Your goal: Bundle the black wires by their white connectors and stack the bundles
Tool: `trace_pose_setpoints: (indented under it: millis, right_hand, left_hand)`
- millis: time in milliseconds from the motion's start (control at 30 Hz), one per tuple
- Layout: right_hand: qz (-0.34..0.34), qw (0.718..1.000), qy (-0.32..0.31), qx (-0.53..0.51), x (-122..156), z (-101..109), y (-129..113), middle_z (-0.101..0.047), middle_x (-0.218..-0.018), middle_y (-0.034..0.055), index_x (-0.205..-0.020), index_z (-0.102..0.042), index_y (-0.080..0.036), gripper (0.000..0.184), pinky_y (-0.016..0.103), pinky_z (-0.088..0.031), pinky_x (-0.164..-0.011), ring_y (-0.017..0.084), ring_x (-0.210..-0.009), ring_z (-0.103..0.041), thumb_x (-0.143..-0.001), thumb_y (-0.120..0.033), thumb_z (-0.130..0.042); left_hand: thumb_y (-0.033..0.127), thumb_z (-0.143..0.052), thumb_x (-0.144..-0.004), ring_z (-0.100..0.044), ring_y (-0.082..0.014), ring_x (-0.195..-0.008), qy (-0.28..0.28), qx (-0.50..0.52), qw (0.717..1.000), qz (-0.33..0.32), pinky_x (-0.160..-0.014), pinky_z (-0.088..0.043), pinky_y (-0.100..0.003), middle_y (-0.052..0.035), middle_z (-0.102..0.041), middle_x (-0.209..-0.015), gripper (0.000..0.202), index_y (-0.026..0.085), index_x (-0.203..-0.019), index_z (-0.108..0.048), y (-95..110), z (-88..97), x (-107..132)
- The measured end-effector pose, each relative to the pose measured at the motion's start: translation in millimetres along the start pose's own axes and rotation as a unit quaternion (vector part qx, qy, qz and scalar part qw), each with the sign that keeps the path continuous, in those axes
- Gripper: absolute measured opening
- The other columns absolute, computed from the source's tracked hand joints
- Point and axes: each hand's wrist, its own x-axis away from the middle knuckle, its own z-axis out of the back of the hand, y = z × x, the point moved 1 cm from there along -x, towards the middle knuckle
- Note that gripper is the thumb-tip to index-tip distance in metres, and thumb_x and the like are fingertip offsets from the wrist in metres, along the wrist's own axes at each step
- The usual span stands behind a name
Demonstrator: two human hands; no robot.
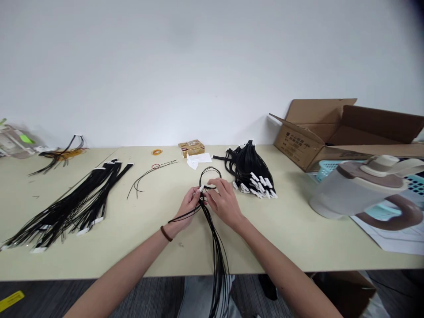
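Observation:
A black wire harness hangs from between my hands down over the table's front edge. My left hand is closed on its upper end, close to a small white connector. My right hand pinches the wires just beside it, fingers curled together. Above the fingers a thin black wire makes a loop. Another strand trails left over my left wrist, which wears a brown band. The exact grip points are partly hidden by the fingers.
Black harnesses lie on the left, and a bundled pile with white connectors lies right of centre. Loose wires, rubber bands and a small box are behind. A cardboard box and a large jug stand at right.

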Motion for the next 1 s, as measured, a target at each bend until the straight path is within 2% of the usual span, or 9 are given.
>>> trace_pose_setpoints:
  millis: [67, 200, 400, 600, 833, 1000]
  right_hand:
    - [0.005, 0.999, -0.011, -0.044, -0.4, -1.0, 0.2, -0.056, -0.111, 0.0076, -0.082, -0.053, -0.018, 0.013, 0.035, -0.04, -0.085, 0.02, -0.108, -0.045, -0.086, -0.015, -0.041]
    - [-0.004, 0.995, -0.037, -0.096, 0.1, -3.2, 0.7, -0.058, -0.111, 0.0067, -0.083, -0.052, -0.018, 0.016, 0.034, -0.043, -0.083, 0.018, -0.102, -0.05, -0.087, -0.014, -0.037]
    - [-0.024, 0.992, -0.042, -0.115, 1.1, -4.2, 1.4, -0.059, -0.108, 0.0075, -0.081, -0.051, -0.018, 0.014, 0.034, -0.044, -0.077, 0.017, -0.09, -0.053, -0.085, -0.013, -0.038]
    - [-0.021, 0.991, -0.056, -0.116, 0.5, -3.8, 2.1, -0.059, -0.109, 0.0075, -0.081, -0.052, -0.018, 0.015, 0.035, -0.044, -0.076, 0.018, -0.09, -0.053, -0.086, -0.013, -0.038]
    - [-0.066, 0.982, 0.001, -0.177, -1.3, -1.6, -1.2, -0.06, -0.101, 0.0069, -0.081, -0.052, -0.019, 0.01, 0.033, -0.046, -0.082, 0.016, -0.093, -0.054, -0.085, -0.015, -0.043]
    - [-0.069, 0.981, 0.02, -0.182, -0.6, -3.7, -1.5, -0.061, -0.098, 0.0072, -0.081, -0.051, -0.019, 0.011, 0.031, -0.047, -0.081, 0.015, -0.092, -0.055, -0.085, -0.014, -0.042]
  left_hand:
    - [0.038, -0.057, -0.075, -0.045, -0.0101, -0.066, -0.007, -0.01, 1.0, -0.002, -0.061, -0.037, -0.021, 0.0005, -0.052, -0.075, 0.022, 0.017, -0.08, -0.057, 1.3, -0.7, 0.7]
    - [0.04, -0.056, -0.076, -0.044, -0.0107, -0.066, -0.014, -0.023, 1.0, -0.002, -0.062, -0.037, -0.022, 0.0007, -0.051, -0.073, 0.023, 0.017, -0.078, -0.056, 3.2, -1.4, 1.9]
    - [0.04, -0.055, -0.077, -0.045, -0.0107, -0.069, -0.014, -0.049, 0.999, -0.002, -0.064, -0.037, -0.022, -0.0003, -0.051, -0.077, 0.024, 0.016, -0.08, -0.056, 3.4, -1.5, 2.9]
    - [0.042, -0.05, -0.08, -0.044, -0.0101, -0.07, -0.022, -0.065, 0.998, -0.004, -0.065, -0.039, -0.022, -0.0003, -0.049, -0.081, 0.027, 0.016, -0.086, -0.052, 2.0, -0.6, 3.2]
    - [0.043, -0.045, -0.082, -0.046, -0.0112, -0.071, -0.029, -0.119, 0.992, -0.028, -0.067, -0.04, -0.024, -0.0022, -0.05, -0.084, 0.029, 0.016, -0.092, -0.051, 1.7, 0.3, 2.9]
    - [0.041, -0.044, -0.084, -0.048, -0.011, -0.072, -0.036, -0.136, 0.989, -0.051, -0.068, -0.04, -0.025, -0.0022, -0.05, -0.086, 0.029, 0.017, -0.099, -0.049, 1.0, 0.8, 3.2]
